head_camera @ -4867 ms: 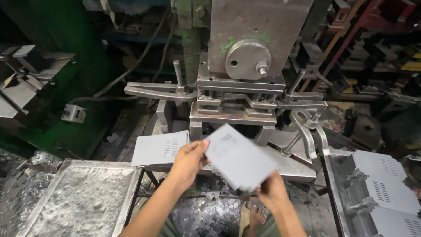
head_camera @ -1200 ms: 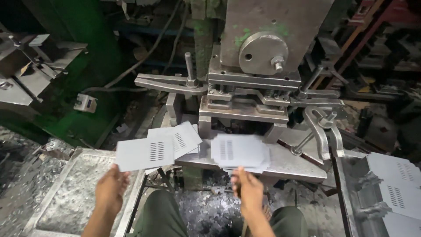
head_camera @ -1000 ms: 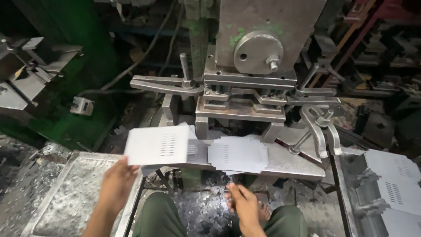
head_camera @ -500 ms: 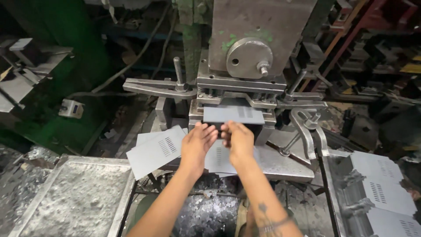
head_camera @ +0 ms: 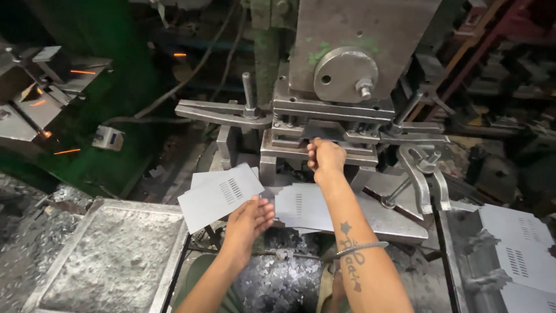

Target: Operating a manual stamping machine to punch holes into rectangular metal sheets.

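Observation:
My right hand (head_camera: pixel 326 159) is stretched forward and grips the near edge of a grey metal sheet (head_camera: pixel 322 131) that lies in the gap of the press die (head_camera: pixel 324 146). Most of that sheet is hidden inside the die. My left hand (head_camera: pixel 250 215) hovers lower, fingers apart and holding nothing, just below a loose stack of grey slotted sheets (head_camera: pixel 220 194) on the left of the press table. A second pile of slotted sheets (head_camera: pixel 301 206) lies between my two arms.
The heavy grey press (head_camera: pixel 341 69) with clamp bars (head_camera: pixel 217 113) fills the middle. A metal tray of shavings (head_camera: pixel 110 255) sits at lower left. A bin of punched sheets (head_camera: pixel 521 249) is at the right. Scrap chips (head_camera: pixel 278 278) lie below. Sparks fly at far left.
Half a second ago both hands held the sheet at the die. Now my left hand has drawn back down toward the left stack while my right hand has pushed the sheet deeper in.

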